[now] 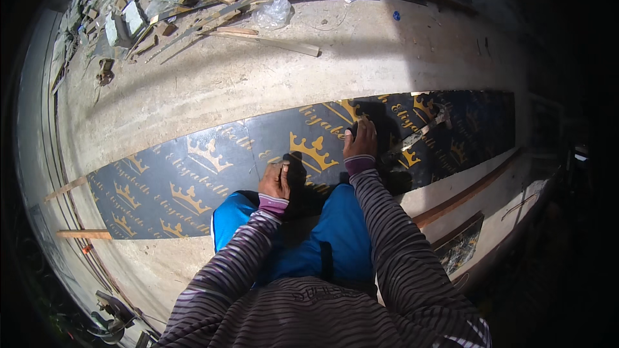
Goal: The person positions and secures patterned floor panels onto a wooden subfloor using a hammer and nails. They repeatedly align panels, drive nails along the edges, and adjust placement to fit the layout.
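Note:
A long dark panel (248, 142) printed with gold crowns and script lies across in front of my knees. My left hand (276, 182) is over its near middle, fingers curled in a pinch; anything between them is too small to make out. Farther forward and to the right, my right hand (361, 139) rests on the panel with its fingers stretched out and nothing visible in it. To the right of that hand, a worn hammer (418, 135) lies on the panel, its head pointing away to the right and its handle end in shadow.
Wooden strips (84, 234) stick out from the panel's left end. A reddish wooden batten (467, 190) runs along the near right side. Beyond the panel lie broken blocks (117, 29), scrap wood (274, 43) and a clear plastic bag (273, 13) on the concrete floor (193, 84).

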Motion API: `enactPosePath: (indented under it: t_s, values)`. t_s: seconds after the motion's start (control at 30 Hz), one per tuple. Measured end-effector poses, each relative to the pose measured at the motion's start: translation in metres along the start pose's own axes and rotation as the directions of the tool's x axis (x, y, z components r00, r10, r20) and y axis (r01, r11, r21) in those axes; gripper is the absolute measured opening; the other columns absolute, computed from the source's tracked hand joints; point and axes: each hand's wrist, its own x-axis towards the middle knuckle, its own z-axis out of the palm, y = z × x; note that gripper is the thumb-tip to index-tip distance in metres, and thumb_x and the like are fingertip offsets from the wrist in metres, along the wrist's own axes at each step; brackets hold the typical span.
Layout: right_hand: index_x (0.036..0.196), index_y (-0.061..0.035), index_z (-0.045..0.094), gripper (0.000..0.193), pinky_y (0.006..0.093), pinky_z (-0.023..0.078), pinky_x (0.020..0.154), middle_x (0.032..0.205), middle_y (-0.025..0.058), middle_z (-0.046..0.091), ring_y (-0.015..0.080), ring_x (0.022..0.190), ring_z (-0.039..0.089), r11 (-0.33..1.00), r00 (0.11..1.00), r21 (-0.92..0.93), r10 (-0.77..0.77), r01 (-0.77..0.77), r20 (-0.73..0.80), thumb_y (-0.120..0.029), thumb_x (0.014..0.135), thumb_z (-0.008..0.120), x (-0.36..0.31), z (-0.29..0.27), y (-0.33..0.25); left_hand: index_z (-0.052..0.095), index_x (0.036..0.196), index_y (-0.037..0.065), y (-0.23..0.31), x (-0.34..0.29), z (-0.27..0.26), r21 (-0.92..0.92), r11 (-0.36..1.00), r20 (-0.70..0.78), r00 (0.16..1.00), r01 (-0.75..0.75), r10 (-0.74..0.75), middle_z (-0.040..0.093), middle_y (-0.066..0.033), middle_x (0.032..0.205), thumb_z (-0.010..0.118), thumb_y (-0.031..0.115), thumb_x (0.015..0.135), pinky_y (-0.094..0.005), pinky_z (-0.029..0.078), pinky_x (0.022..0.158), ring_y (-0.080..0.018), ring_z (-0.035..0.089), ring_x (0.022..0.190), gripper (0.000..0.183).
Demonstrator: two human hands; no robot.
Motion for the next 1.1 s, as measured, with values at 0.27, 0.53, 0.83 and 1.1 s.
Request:
enactPosePath:
  t_s: [0.27, 0.53, 0.83, 1.1]
  values:
    - [0.156, -0.016, 0.034, 0.069, 0.0532, 0.008, 0.124, 0.166, 0.0115, 0.016, 0.036, 0.154, 0.008, 0.981, 0.979, -0.154, -0.09, 0.119, 0.183, -0.045, 0.097, 0.055, 0.023, 0.041, 0.055, 0.067, 0.104, 0.011, -0.035, 0.032, 0.064, 0.328, 0.81, 0.456, 0.833, -0.485, 0.314, 0.062, -0.0105, 0.093, 0.065, 0.014, 0.086, -0.042, 0.043, 0.076, -0.029, 0.06, 0.084, 0.018]
    - [0.154, -0.0106, 0.037, 0.07, 0.0538, 0.004, 0.123, 0.165, 0.0166, 0.017, 0.0412, 0.153, 0.008, 0.976, 0.975, -0.138, -0.142, 0.166, 0.171, -0.045, 0.096, 0.054, 0.026, 0.043, 0.063, 0.065, 0.107, 0.01, -0.049, 0.025, 0.075, 0.368, 0.777, 0.38, 0.846, -0.51, 0.375, 0.059, -0.0112, 0.088, 0.065, 0.009, 0.08, -0.041, 0.04, 0.074, -0.0296, 0.058, 0.08, 0.027]
    - [0.146, -0.0065, 0.043, 0.065, 0.048, 0.022, 0.116, 0.15, 0.0151, 0.038, 0.0354, 0.14, 0.031, 0.998, 0.993, -0.058, 0.001, -0.008, -0.119, -0.04, 0.093, 0.061, 0.025, 0.012, 0.086, 0.061, 0.102, 0.004, -0.049, 0.015, 0.094, 0.529, 0.681, 0.33, 0.862, -0.507, 0.385, 0.059, -0.0135, 0.086, 0.058, 0.014, 0.095, -0.0447, 0.041, 0.075, -0.0342, 0.058, 0.081, 0.012]
    - [0.143, -0.0037, 0.039, 0.071, 0.0398, 0.048, 0.099, 0.136, 0.0177, 0.045, 0.0338, 0.119, 0.053, 0.528, 0.543, 0.202, 0.839, -0.825, 0.027, -0.03, 0.088, 0.075, 0.017, -0.046, 0.165, 0.053, 0.081, 0.004, -0.057, 0.01, 0.099, 0.469, 0.706, 0.174, 0.839, -0.531, 0.516, 0.055, -0.0174, 0.077, 0.055, 0.018, 0.099, -0.0491, 0.043, 0.067, -0.0401, 0.056, 0.074, 0.024]
